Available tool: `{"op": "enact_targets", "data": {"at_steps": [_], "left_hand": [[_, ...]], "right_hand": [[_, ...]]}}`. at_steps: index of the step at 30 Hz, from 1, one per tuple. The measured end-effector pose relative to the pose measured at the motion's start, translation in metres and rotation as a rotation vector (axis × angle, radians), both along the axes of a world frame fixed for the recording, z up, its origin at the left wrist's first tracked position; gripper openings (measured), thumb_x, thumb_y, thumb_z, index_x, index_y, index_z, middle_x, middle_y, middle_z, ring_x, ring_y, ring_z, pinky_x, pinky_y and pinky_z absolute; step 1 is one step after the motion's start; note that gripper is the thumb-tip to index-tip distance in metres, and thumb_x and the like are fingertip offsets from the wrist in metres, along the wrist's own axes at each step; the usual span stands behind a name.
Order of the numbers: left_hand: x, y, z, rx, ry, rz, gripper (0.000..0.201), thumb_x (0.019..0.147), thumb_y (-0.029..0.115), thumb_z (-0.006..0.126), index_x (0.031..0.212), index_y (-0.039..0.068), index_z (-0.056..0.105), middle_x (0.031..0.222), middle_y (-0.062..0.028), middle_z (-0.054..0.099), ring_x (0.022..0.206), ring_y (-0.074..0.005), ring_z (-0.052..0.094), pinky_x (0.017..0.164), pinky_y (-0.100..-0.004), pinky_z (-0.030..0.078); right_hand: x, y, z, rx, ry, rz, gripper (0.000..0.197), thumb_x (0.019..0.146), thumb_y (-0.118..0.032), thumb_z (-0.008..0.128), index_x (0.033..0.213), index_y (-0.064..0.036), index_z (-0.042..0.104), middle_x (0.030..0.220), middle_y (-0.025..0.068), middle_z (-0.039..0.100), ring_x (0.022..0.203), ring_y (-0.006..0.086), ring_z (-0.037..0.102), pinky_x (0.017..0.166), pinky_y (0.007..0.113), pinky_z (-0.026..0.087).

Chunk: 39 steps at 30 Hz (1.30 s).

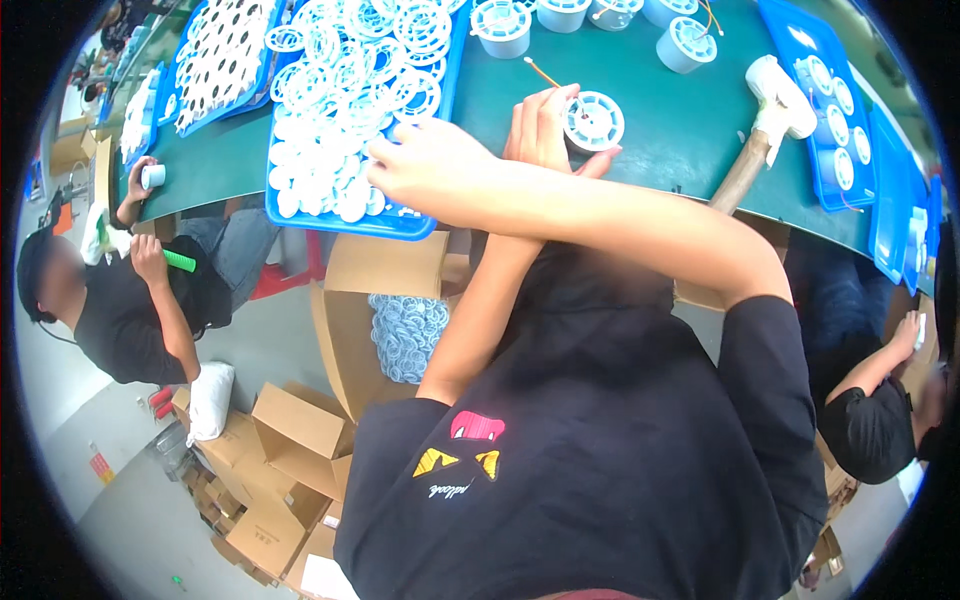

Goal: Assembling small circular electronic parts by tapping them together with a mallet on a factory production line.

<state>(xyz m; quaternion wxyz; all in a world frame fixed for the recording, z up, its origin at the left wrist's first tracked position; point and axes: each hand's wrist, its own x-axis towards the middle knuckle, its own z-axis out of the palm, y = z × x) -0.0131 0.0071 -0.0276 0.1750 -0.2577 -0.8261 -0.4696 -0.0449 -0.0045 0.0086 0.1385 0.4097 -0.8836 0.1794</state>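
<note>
My arms are crossed, the right forearm over the left. My left hand [540,135] grips the side of a round white housing [594,122] with a slotted top face, its thumb and fingers around it on the table. A thin orange wire [541,72] sticks up beside these fingers. Reaching left, my right hand [420,175] is over a blue tray [405,228] of white plastic parts. Its fingers are curled closed at the heap's edge; whether they pinch a part is hidden. Below them lie small white discs [318,165], with slotted white rings [345,60] farther back.
Similar housings [688,45] stand at the table's back. A mallet [750,150] with a wooden handle and wrapped head lies to the right, near a blue tray [822,195] of housings. Cardboard boxes [385,265] are below. Co-workers sit left, holding a green-handled tool [180,261], and right.
</note>
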Motion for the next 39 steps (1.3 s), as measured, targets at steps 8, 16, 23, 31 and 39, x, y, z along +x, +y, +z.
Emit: {"op": "enact_targets", "data": {"at_steps": [8,16,23,31,39], "left_hand": [[-0.001,0.003,-0.002,-0.019,0.049,0.064,0.080,0.070,0.029,0.095,0.134,0.002,0.057,0.126,-0.0170,0.064,0.113,-0.0365,0.062,0.097,-0.0444,0.052],[0.004,0.008,-0.001,-0.035,0.007,0.090,0.079,0.072,0.030,0.095,0.134,0.001,0.056,0.126,-0.0183,0.062,0.116,-0.0366,0.060,0.100,-0.0466,0.049],[0.006,-0.001,-0.002,-0.057,0.051,0.151,0.064,0.074,0.026,0.089,0.126,0.001,0.061,0.119,-0.0174,0.065,0.108,-0.0376,0.064,0.088,-0.0468,0.050],[0.001,0.003,0.001,-0.041,0.029,0.147,0.071,0.068,0.024,0.092,0.128,0.003,0.062,0.121,-0.0151,0.066,0.108,-0.0350,0.065,0.088,-0.0444,0.050],[0.004,0.003,0.002,-0.032,0.004,0.163,0.067,0.068,0.024,0.092,0.126,0.004,0.063,0.118,-0.0132,0.068,0.105,-0.0340,0.066,0.087,-0.0442,0.052]], "right_hand": [[-0.004,-0.023,0.000,0.006,-0.058,-0.044,0.032,0.086,-0.024,0.074,0.105,0.0000,0.068,0.106,0.0142,0.065,0.090,0.0280,0.070,0.072,0.040,0.057],[0.001,-0.004,0.026,-0.321,-0.146,-0.058,0.029,0.087,-0.025,0.074,0.098,-0.0002,0.064,0.096,0.0155,0.064,0.082,0.0311,0.069,0.069,0.039,0.059],[0.042,0.144,0.059,-0.623,-0.360,-0.520,0.019,0.095,-0.014,0.069,0.105,0.0017,0.072,0.088,0.0157,0.065,0.079,0.0311,0.067,0.071,0.039,0.054],[0.051,0.165,0.036,-0.692,-0.510,-0.578,0.017,0.097,-0.008,0.071,0.110,0.0000,0.076,0.086,0.0057,0.059,0.073,0.0133,0.059,0.066,0.027,0.047],[0.049,0.168,0.022,-0.958,-0.741,-0.556,0.019,0.098,0.000,0.066,0.114,-0.0003,0.076,0.098,0.0020,0.057,0.085,0.0075,0.058,0.077,0.022,0.049]]}}
